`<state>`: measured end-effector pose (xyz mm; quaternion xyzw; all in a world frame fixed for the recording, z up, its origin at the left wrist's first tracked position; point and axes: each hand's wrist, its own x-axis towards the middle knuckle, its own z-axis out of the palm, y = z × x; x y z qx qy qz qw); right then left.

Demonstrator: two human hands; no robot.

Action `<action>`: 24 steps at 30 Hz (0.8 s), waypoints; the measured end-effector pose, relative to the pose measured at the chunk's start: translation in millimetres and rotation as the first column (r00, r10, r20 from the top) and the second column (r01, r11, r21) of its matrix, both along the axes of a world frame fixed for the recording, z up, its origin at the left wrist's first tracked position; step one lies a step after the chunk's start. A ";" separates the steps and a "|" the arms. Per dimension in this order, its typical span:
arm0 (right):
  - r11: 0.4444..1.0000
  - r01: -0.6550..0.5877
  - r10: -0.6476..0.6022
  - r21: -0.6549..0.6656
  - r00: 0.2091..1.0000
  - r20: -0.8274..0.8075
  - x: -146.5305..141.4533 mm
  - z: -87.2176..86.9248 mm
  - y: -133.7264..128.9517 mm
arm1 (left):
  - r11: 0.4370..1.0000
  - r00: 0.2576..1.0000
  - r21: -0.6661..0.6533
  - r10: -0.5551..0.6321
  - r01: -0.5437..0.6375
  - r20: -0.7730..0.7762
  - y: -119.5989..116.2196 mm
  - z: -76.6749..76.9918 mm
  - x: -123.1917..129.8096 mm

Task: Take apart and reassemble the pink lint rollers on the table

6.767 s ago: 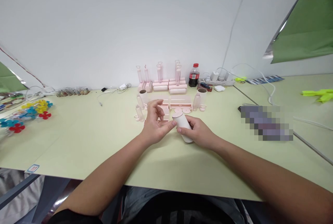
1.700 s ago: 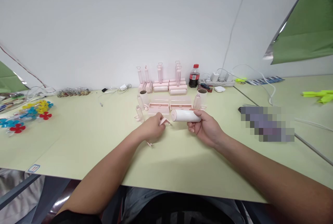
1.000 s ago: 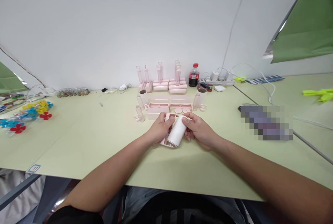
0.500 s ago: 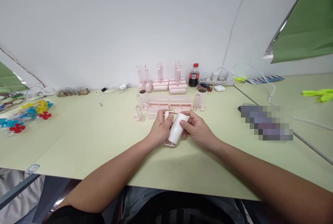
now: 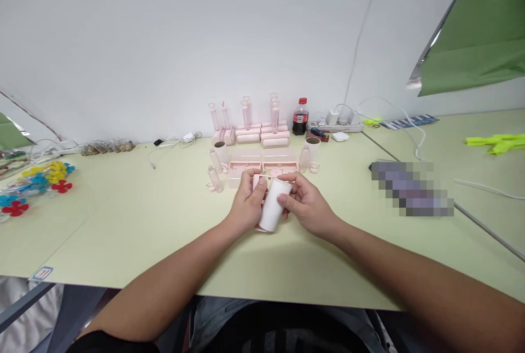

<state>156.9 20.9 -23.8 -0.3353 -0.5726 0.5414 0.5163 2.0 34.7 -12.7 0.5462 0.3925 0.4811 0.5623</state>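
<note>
In the head view, my left hand [image 5: 247,203] is closed around a pink plastic holder [image 5: 256,180], mostly hidden by my fingers and a white roll. That white sticky-paper roll [image 5: 273,210] lies tilted against the holder. My right hand [image 5: 308,202] grips the roll near its upper end, thumb on the front and fingers behind. Whether the roll is seated in the holder I cannot tell. Just beyond my hands are two open pink cases [image 5: 280,165] with clear lids.
Spare rolls [image 5: 220,148] and clear-pink handles [image 5: 214,177] flank the cases. Behind stand several pink lint rollers [image 5: 275,139], a cola bottle [image 5: 301,117] and a power strip [image 5: 336,127]. A blurred-out dark object [image 5: 412,189] lies right; colourful plastic flowers [image 5: 61,186] lie left.
The whole view has shifted slightly. The white roll has turned a little in my hands, and its lower end sits closer over the pink holder's end. Both hands keep their grip.
</note>
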 end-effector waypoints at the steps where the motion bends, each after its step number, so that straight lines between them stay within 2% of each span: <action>1: 1.000 0.002 -0.002 0.007 1.000 0.007 -0.1 -0.3 0.1 | 1.000 1.000 0.009 0.005 -0.005 0.010 -0.2 0.1 0.3; 6: 0.997 0.020 -0.023 0.071 0.999 0.044 2.4 1.2 1.0 | 0.997 0.998 0.070 0.036 -0.039 0.056 -3.6 1.9 0.4; 9: 0.996 0.022 -0.028 0.083 0.997 0.076 4.9 2.6 1.4 | 0.997 0.997 0.073 0.010 -0.016 0.077 -3.1 3.5 -2.3; 13: 0.995 0.060 -0.076 0.079 0.974 0.212 7.3 1.6 1.6 | 0.999 0.998 0.027 -0.043 0.042 0.050 3.1 4.3 -9.6; 15: 0.987 0.080 -0.117 0.138 0.952 0.284 8.2 0.7 1.6 | 0.997 0.996 0.007 -0.077 0.077 0.052 6.2 4.1 -12.5; 18: 0.942 0.060 -0.202 0.329 0.887 0.416 13.3 2.1 5.0 | 0.994 0.991 -0.007 -0.106 0.107 0.078 8.1 4.7 -13.7; 20: 0.875 0.070 -0.355 0.478 0.766 0.536 23.2 5.4 12.8 | 0.996 0.991 -0.018 -0.088 0.090 0.100 8.1 6.1 -12.6; 21: 0.836 0.103 -0.462 0.539 0.662 0.590 30.8 7.5 18.9 | 0.997 0.991 -0.025 -0.071 0.074 0.114 8.3 6.9 -11.8; 23: 0.739 0.299 -0.674 0.604 0.342 0.655 50.7 11.1 34.6 | 0.998 0.990 -0.044 -0.033 0.040 0.140 9.3 8.0 -10.3; 24: 0.708 0.377 -0.691 0.598 0.193 0.697 62.0 12.2 43.4 | 0.998 0.989 -0.058 -0.016 0.025 0.150 10.1 8.3 -9.7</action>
